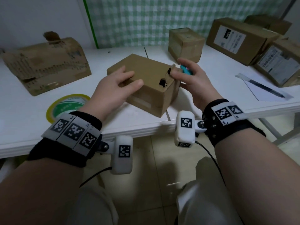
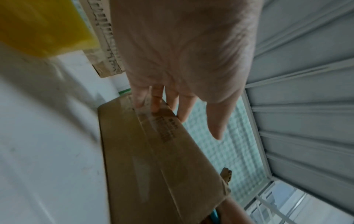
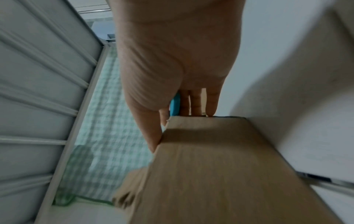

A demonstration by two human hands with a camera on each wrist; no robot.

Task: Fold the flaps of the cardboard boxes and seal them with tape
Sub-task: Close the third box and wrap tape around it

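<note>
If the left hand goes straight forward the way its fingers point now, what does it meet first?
Probably nothing soon: the left hand lies on the brown box, fingers pointing across its top toward the right hand at the torn corner. Depth is unclear.

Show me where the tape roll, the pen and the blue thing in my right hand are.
tape roll (image 1: 65, 106), head view, on its green-printed side face.
pen (image 1: 266, 87), head view, middle of its dark barrel.
blue thing (image 1: 186, 70), head view, the part showing above the fingers.

Box (image 1: 146, 82) mid-table (image 1: 32, 127); tape roll (image 1: 65, 106) left, pen (image 1: 266, 88) right, boxes behind.
</note>
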